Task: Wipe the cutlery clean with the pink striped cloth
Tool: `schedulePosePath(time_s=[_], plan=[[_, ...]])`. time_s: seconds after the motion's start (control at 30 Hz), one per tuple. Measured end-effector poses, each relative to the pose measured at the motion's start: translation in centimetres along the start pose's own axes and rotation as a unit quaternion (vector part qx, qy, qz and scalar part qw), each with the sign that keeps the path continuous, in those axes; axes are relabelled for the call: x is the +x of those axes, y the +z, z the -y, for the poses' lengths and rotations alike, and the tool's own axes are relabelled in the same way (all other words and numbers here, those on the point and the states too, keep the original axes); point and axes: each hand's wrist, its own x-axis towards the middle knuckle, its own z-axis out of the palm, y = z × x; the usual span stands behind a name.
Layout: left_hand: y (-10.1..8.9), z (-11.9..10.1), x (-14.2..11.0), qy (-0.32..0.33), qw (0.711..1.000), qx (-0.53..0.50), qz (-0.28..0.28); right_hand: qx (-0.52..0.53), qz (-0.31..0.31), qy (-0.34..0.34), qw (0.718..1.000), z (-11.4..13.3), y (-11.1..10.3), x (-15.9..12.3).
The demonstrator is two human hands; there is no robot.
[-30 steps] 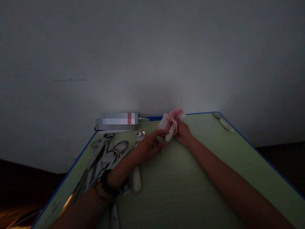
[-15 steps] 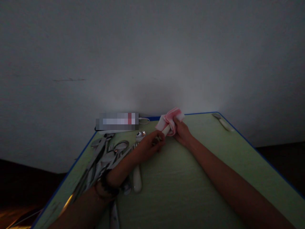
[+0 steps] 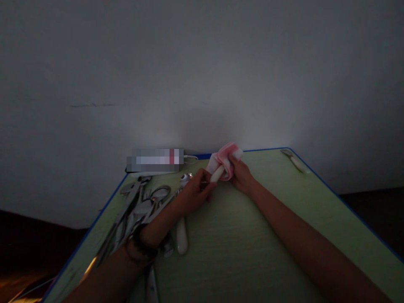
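My left hand (image 3: 196,192) is closed around the near end of a utensil with a white handle (image 3: 217,173); its working end is hidden by my fingers, so I cannot tell its kind. My right hand (image 3: 241,174) grips a pink and white cloth (image 3: 225,156), which is folded about the far end of that handle. Both hands are over the far middle of the table. Beside and beneath my left forearm lies a pile of metal spoons and other utensils (image 3: 143,208). Another white handle (image 3: 182,240) sticks out of the pile toward me.
A peeler-like tool with a white handle (image 3: 298,163) lies at the table's far right corner. At the back left sits a blurred-out box (image 3: 154,160) with a white cable (image 3: 191,159). The green table (image 3: 252,252) has a blue edge and meets a grey wall (image 3: 202,75).
My left fingers have shifted slightly left along the utensil, and more of its white handle shows between my hands. The cloth and my right hand have barely moved.
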Motion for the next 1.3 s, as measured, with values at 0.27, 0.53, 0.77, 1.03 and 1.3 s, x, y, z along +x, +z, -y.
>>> schedulePosePath(time_s=[0.27, 0.53, 0.77, 1.03, 1.3], plan=[[0.05, 0.25, -0.15, 0.023, 0.999, -0.012, 0.024, -0.010, 0.003, 0.009, 1.000, -0.20, -0.18, 0.17], [0.00, 0.37, -0.19, 0.035, 0.999, 0.007, 0.036, -0.020, 0.000, 0.009, 1.000, 0.07, 0.04, -0.22], [0.05, 0.11, -0.17, 0.038, 0.998, 0.001, 0.052, -0.027, 0.000, 0.011, 1.000, -0.07, -0.05, -0.02], [0.02, -0.17, -0.21, 0.027, 0.998, 0.008, 0.060, -0.029, 0.011, 0.007, 0.999, -0.11, 0.01, -0.04], [0.16, -0.27, -0.15, 0.018, 0.998, -0.017, 0.054, -0.033, 0.003, 0.008, 0.999, 0.18, 0.27, -0.52]])
